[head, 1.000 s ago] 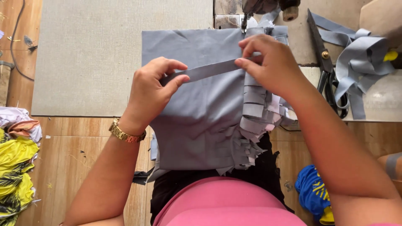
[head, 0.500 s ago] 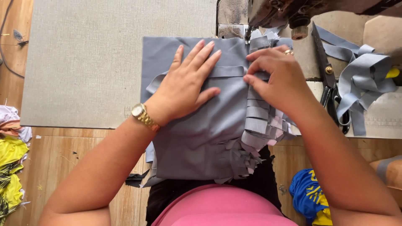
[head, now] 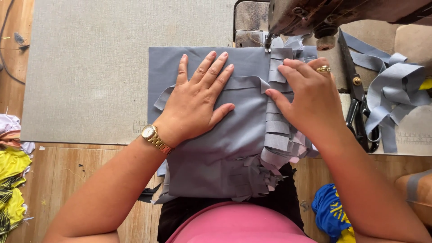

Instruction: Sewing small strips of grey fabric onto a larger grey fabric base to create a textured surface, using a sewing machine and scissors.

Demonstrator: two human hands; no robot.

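Two hands: both flat on the grey fabric, pinning it to the table.
Left hand: fingers spread, holding a strip taut.
Right hand: at 3 o'clock, pressing stacked strips.
Needle: probably at 12 o'clock under the sewing machine.

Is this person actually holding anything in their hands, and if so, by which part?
Nothing is gripped. The left hand lies flat, fingers spread, on the grey fabric; the right hand presses its fingertips on the stacked grey strips along the fabric's right edge.
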